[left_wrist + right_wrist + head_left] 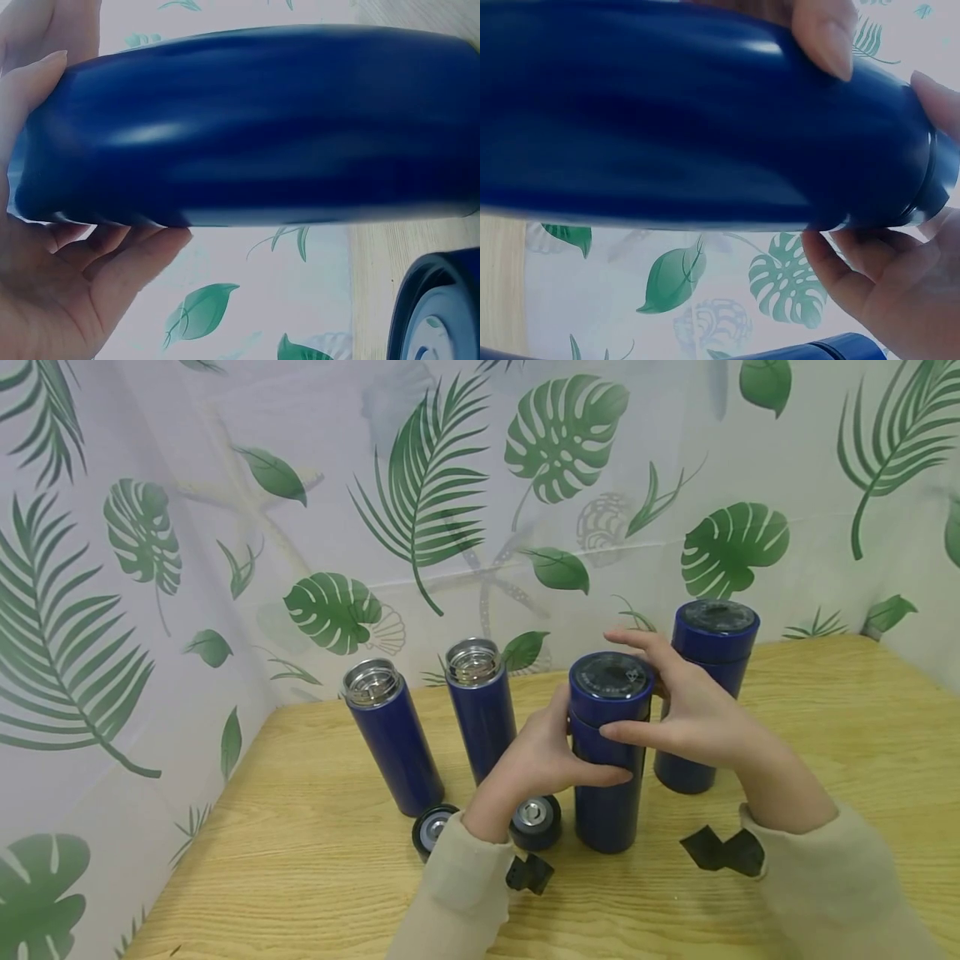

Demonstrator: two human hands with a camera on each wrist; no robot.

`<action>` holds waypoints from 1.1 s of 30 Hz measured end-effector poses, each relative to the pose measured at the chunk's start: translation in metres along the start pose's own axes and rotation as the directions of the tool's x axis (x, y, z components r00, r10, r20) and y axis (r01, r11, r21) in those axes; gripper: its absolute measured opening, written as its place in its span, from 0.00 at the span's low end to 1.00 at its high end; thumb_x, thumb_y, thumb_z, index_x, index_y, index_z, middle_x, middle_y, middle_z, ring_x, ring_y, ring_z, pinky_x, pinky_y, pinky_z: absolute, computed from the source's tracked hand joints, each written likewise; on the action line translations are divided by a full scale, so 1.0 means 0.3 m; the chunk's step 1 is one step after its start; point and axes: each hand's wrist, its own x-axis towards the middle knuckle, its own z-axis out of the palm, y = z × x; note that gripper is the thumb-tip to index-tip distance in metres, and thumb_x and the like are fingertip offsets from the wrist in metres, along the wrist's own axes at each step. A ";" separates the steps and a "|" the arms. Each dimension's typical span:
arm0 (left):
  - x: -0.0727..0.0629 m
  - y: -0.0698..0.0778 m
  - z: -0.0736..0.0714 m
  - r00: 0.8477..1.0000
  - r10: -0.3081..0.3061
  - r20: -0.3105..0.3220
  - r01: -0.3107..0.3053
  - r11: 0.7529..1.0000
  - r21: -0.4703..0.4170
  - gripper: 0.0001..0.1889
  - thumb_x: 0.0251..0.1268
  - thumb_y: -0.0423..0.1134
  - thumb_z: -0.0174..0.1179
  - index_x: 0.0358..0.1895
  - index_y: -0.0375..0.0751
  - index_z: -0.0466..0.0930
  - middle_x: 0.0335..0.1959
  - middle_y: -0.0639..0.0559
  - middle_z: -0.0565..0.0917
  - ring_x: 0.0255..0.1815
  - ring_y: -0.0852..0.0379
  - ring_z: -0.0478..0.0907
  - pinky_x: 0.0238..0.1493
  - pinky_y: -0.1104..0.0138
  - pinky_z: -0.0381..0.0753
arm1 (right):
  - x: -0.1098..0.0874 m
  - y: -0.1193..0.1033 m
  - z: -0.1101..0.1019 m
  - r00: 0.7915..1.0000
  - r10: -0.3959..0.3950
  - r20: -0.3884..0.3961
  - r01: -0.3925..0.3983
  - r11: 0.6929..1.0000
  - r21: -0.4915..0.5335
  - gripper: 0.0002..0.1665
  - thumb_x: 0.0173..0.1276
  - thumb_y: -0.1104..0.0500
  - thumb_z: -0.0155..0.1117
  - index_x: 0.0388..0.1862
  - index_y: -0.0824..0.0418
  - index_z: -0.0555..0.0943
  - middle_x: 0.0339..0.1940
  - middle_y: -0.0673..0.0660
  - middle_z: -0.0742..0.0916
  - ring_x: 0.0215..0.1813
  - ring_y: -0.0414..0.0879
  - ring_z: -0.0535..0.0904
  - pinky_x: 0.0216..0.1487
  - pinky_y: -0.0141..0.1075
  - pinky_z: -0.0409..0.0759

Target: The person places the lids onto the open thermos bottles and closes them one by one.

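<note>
A dark blue thermos bottle stands upright on the table with its lid on. My left hand grips its upper body from the left, the thumb across the front. In the left wrist view, the thumb and fingers curl around opposite sides of the thermos bottle. At the right side of the lid, my right hand curves around the top, its thumb near the lid seam and its index finger raised behind. The right wrist view has my right hand touching the bottle close to the seam.
Two uncapped blue thermos bottles stand to the left, steel rims showing. Their black-rimmed lids lie underside up in front. Another capped thermos bottle stands behind my right hand. A leaf-patterned cloth hangs behind the wooden table.
</note>
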 end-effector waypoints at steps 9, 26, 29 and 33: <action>-0.001 0.007 0.003 1.000 -0.004 -0.018 0.005 1.000 0.009 0.46 0.41 0.32 0.70 0.65 0.47 0.52 0.53 0.51 0.71 0.49 0.62 0.71 0.48 0.69 0.69 | 0.007 -0.039 0.007 0.984 0.168 -0.059 -0.174 0.978 -0.116 0.48 0.46 0.52 0.73 0.62 0.65 0.60 0.48 0.63 0.77 0.46 0.55 0.75 0.45 0.50 0.70; 0.005 -0.005 -0.001 1.000 0.009 -0.002 -0.009 1.000 -0.005 0.46 0.40 0.32 0.70 0.65 0.46 0.53 0.53 0.53 0.71 0.48 0.62 0.71 0.48 0.69 0.69 | 0.001 0.002 -0.003 0.997 0.042 0.058 -0.049 0.991 0.128 0.49 0.54 0.66 0.65 0.68 0.62 0.47 0.59 0.64 0.67 0.54 0.46 0.69 0.49 0.32 0.70; 0.020 -0.043 0.008 1.000 0.002 -0.011 -0.002 1.000 -0.001 0.46 0.39 0.35 0.71 0.64 0.50 0.53 0.52 0.55 0.72 0.48 0.62 0.71 0.48 0.69 0.70 | 0.002 0.012 -0.001 0.999 -0.009 0.036 0.003 0.985 0.171 0.48 0.52 0.70 0.65 0.67 0.62 0.49 0.56 0.65 0.70 0.50 0.38 0.72 0.47 0.24 0.69; 0.042 -0.096 0.020 1.000 -0.001 -0.023 0.001 1.000 0.013 0.47 0.37 0.39 0.73 0.64 0.56 0.53 0.52 0.58 0.72 0.48 0.63 0.71 0.47 0.69 0.70 | 0.004 0.007 0.003 1.000 0.006 0.004 -0.007 0.991 0.132 0.49 0.50 0.69 0.68 0.66 0.61 0.51 0.54 0.65 0.71 0.49 0.40 0.73 0.47 0.24 0.68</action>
